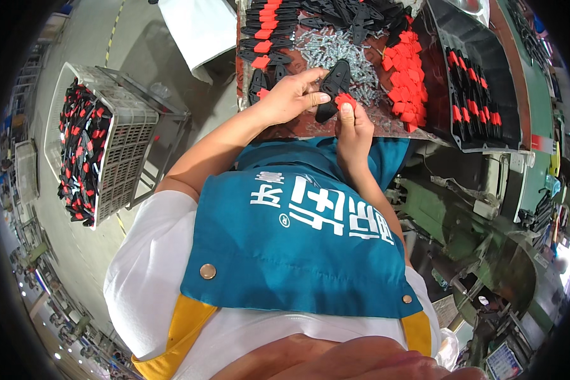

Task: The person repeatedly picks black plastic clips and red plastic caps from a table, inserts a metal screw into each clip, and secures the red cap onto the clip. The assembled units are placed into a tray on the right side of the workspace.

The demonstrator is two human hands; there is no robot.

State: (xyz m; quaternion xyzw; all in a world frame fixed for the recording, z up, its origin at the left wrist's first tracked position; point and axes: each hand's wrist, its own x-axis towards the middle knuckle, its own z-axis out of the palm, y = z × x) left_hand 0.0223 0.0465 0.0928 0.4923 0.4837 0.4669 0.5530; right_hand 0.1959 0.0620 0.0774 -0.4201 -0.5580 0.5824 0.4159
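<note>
My left hand (291, 96) pinches a long black plastic piece (337, 78) between thumb and fingers, over the near edge of the worktable. Against the right side of that piece, my right hand (354, 132) presses a small red plastic piece (344, 99) with the thumb on top. Beyond both hands lies a heap of small shiny metal parts (335, 50), which look like springs. A pile of loose red pieces (405, 79) sits to the right of them. Black pieces with red tabs (263, 46) form a row along the left.
Left of the table, a pale plastic crate (130, 117) on a metal stand is full of black-and-red pieces (82, 145). A black bin (510, 114) at the right holds rows of similar pieces (472, 95). Green machinery (443, 215) stands close by my right arm.
</note>
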